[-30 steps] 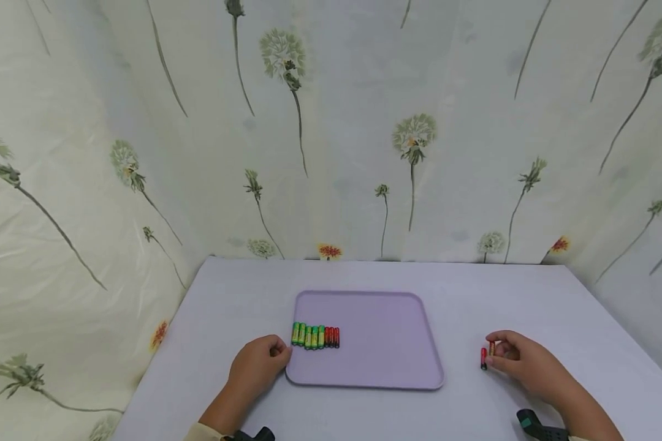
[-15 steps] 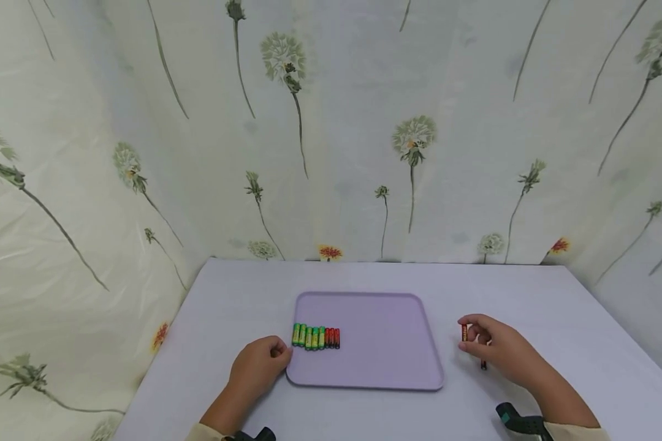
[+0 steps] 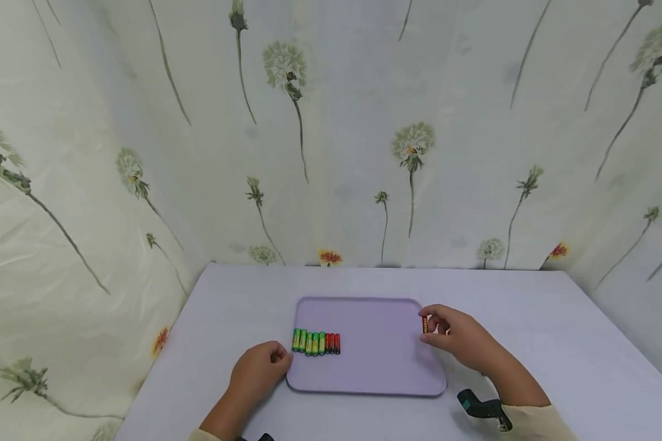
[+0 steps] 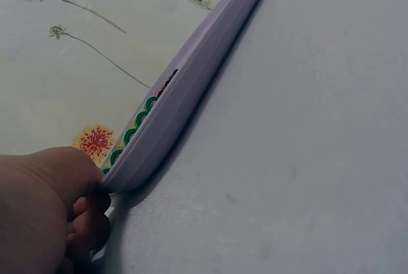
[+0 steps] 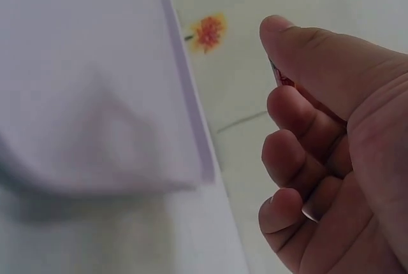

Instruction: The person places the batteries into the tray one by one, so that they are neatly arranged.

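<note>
A lilac tray [image 3: 380,367] lies on the table, bearing a side-by-side row of batteries near its left edge. Several green-yellow batteries [image 3: 309,343] come first, then three thinner red batteries [image 3: 333,343]. My left hand [image 3: 258,369] pinches the tray's left rim, thumb at its corner in the left wrist view. Over the tray's right edge, my right hand [image 3: 463,335] holds a red battery [image 3: 425,324] by its two ends between thumb and index finger. In the right wrist view, the thumb [image 5: 306,48] hides most of that battery [image 5: 282,78].
Under the right wrist, another battery on the table is almost wholly hidden. White cloth covers the table [image 3: 243,294]. A curtain [image 3: 342,135] with dandelion prints stands behind and at both sides. Each wrist wears a black camera mount [image 3: 482,409].
My right hand has lifted the red battery from beside another on the table and carried it left to the tray's right edge. The left hand has stayed at the tray's rim.
</note>
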A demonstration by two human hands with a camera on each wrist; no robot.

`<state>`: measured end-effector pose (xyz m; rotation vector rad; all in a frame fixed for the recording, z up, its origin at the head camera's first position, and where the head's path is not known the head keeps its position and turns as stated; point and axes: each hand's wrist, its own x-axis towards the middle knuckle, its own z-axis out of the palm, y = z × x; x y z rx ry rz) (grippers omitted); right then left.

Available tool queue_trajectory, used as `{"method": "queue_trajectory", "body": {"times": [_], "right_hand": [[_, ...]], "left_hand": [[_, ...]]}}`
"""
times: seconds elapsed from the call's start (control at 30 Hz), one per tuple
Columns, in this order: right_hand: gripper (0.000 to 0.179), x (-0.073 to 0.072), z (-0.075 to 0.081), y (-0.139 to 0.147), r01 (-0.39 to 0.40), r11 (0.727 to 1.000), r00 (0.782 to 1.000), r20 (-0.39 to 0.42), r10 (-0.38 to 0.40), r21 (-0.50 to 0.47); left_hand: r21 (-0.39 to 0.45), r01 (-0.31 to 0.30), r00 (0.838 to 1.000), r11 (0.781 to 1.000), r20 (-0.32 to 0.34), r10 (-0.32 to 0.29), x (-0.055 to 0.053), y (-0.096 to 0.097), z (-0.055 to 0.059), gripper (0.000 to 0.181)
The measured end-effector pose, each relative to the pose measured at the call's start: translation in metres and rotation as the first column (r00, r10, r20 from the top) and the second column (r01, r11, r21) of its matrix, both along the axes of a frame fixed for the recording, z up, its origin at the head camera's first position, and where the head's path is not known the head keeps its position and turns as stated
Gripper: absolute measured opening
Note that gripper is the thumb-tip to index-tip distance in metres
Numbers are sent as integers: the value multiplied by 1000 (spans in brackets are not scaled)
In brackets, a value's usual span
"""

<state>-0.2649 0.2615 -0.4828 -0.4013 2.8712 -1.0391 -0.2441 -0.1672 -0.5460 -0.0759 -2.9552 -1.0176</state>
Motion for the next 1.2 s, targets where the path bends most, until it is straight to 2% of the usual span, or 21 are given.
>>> {"method": "queue_trajectory", "body": {"times": [0.37,0.6,0.9,1.2], "right_hand": [[41,-11,-21,-43,-112,994,994,12,112,-13],[43,-18,-30,-69,-239,970,971,-17,239,-40],[41,-21,-33,-100,-241,970,970,29,242,-42],[40,-23,-43,-121,-242,970,969,45,243,-29]], "left_hand": [[18,0,1000,1000,13,0,1,-1,-8,24],[8,7,1000,1000,1,-7,0,0,-9,24],[2,25,999,1000,-27,-25,0,1,-3,23],[-5,14,1000,1000,-18,-14,-2,-3,-3,24]]}}
